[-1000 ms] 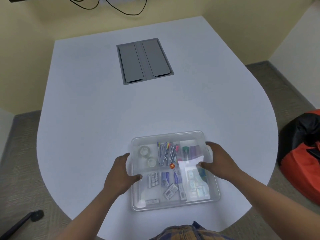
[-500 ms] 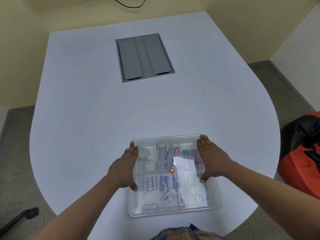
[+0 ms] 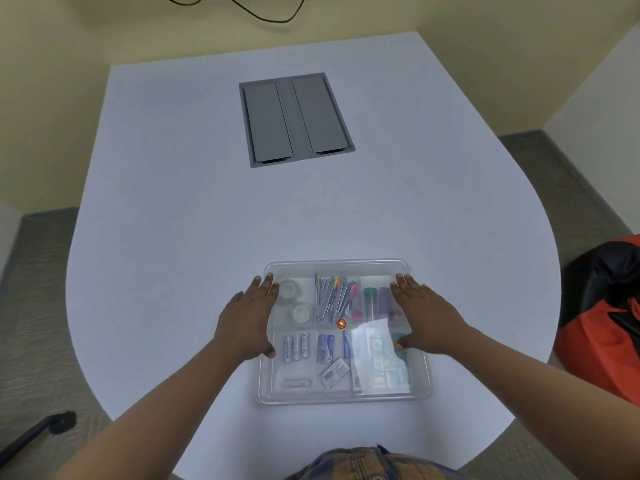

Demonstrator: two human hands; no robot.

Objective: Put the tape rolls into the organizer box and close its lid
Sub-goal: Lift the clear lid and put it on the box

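A clear organizer box sits on the white table near its front edge, and its clear lid lies over it. Through the lid I see two clear tape rolls in the far left compartment, beside pens, batteries and small packets. My left hand lies flat on the lid's left edge, fingers stretched toward the far corner. My right hand lies flat on the right side of the lid, thumb spread. Neither hand holds anything.
A grey cable hatch is set into the table's far middle. A red and black beanbag lies on the floor to the right. A black chair leg shows at lower left, and a black cable hangs on the wall.
Both hands have slid from the middle of the box's sides toward its far corners and flattened onto the lid. The box has not moved.
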